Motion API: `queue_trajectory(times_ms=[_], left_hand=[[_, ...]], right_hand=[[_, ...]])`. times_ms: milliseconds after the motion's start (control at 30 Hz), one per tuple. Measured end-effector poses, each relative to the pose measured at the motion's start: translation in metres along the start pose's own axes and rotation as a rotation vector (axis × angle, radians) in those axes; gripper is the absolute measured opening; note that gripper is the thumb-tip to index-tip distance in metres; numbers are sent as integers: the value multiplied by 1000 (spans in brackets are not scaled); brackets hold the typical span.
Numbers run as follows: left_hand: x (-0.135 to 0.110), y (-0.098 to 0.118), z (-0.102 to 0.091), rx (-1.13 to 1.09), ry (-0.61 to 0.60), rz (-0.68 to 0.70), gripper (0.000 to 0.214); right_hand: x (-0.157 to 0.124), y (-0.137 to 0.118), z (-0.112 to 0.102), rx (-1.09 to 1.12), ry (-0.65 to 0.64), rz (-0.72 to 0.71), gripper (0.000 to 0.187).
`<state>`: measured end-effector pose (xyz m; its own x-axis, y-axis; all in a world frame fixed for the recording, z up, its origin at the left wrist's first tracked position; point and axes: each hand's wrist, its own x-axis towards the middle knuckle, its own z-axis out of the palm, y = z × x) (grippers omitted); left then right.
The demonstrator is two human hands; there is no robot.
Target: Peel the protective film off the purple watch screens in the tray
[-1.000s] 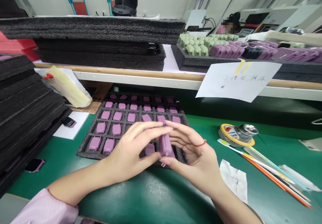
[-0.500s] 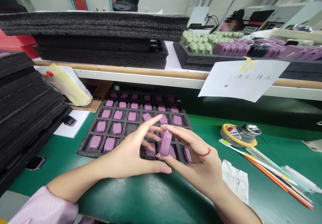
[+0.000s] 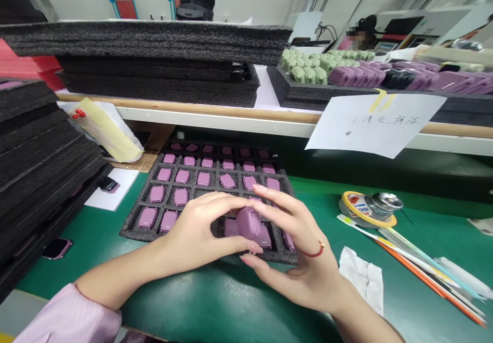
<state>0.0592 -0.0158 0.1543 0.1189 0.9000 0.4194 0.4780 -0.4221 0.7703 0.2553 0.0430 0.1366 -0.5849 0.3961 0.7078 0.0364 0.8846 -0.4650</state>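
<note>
My left hand (image 3: 200, 227) holds a purple smartwatch case (image 3: 249, 222) between thumb and fingers, tilted, over the front part of a black foam tray (image 3: 129, 225). Close to its right, my right hand (image 3: 298, 248) has thumb and fingers spread apart, the fingertips beside the top of the case; whether they touch it I cannot tell. Many like purple cases, such as this case (image 3: 147, 217), lie in the tray's compartments. Both hands hide some of the middle and front compartments.
Tall stacks of black foam trays (image 3: 46, 168) stand at left, near a purple watch (image 3: 57, 249) with a dark screen. A shelf (image 3: 215, 118) crosses above. On the right lie a yellow-rimmed container (image 3: 362, 209), thin sticks and brushes (image 3: 419, 266) and a crumpled white tissue (image 3: 362, 276).
The case has passed from my right hand to my left and turned to show more of its broad side. My right fingers have spread away from it.
</note>
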Motion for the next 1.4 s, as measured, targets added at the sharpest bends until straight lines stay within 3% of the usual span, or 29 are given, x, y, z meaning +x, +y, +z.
queue_trajectory(times_ms=[200, 333, 433, 567, 667, 733, 900, 1000, 1200, 1400], left_hand=[[1, -1, -1, 132, 42, 208, 35], [-1, -4, 1, 177, 42, 310, 33], [-4, -7, 3, 239, 37, 330, 31], [-7, -7, 3, 204, -52, 141, 68], [-6, -3, 2, 28, -154, -66, 102], [-5, 0, 1, -117, -212, -199, 110], [-1, 2, 0, -522, -259, -407, 70], [2, -1, 2, -695, -249, -477, 59], [4, -6, 3, -779, -270, -433, 49], [3, -6, 1, -806, -370, -367, 54]], right_hand=[[-3, 3, -2, 309, 89, 307, 58], [-1, 2, 1, 456, -34, 450, 75], [0, -2, 3, 462, -44, 484, 81], [-2, -5, 4, 329, 58, 379, 79], [-3, -5, 4, 176, 97, 309, 73], [-3, -5, 3, 72, 105, 267, 67], [1, -3, 2, -87, 93, 103, 56], [2, -1, 5, -110, 96, 46, 54], [4, -3, 4, -163, 112, -9, 52], [4, -8, 1, -226, 158, 13, 56]])
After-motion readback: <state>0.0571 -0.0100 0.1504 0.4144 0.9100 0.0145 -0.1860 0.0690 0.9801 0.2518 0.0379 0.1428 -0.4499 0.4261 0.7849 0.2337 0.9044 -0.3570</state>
